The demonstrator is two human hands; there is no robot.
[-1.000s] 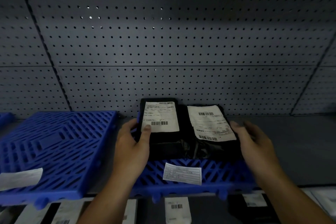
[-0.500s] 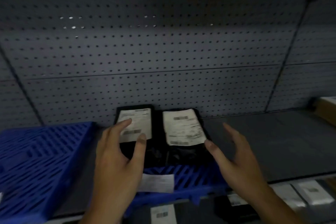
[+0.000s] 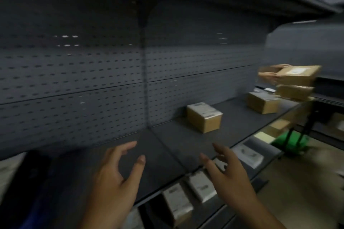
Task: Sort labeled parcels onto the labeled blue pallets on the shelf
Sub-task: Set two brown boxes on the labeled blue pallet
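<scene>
1. One grey metal shelf (image 3: 186, 141) fills most of the view, tilted and motion-blurred; pegboard back panel (image 3: 74, 80) rises behind it.
2. Two bare hands hover over the shelf's front edge, well apart from each other, both empty. Left hand (image 3: 115, 176): fingers spread, thumb out. Right hand (image 3: 226, 171): fingers spread, palm turned inward.
3. Blue pallet (image 3: 31, 217): only a dark blue sliver shows at the shelf's near left end, too blurred for detail.
4. Brown box (image 3: 204, 117) with a pale label sits on the shelf, right of centre, near the back panel.
5. Second brown box (image 3: 262, 102) sits farther right along the shelf.
6. Another person's hands (image 3: 270, 75) hold a third box (image 3: 297, 75) above the shelf's far right end.
7. Flat labeled parcels (image 3: 178, 202) lie on the level below the shelf's front edge.
</scene>
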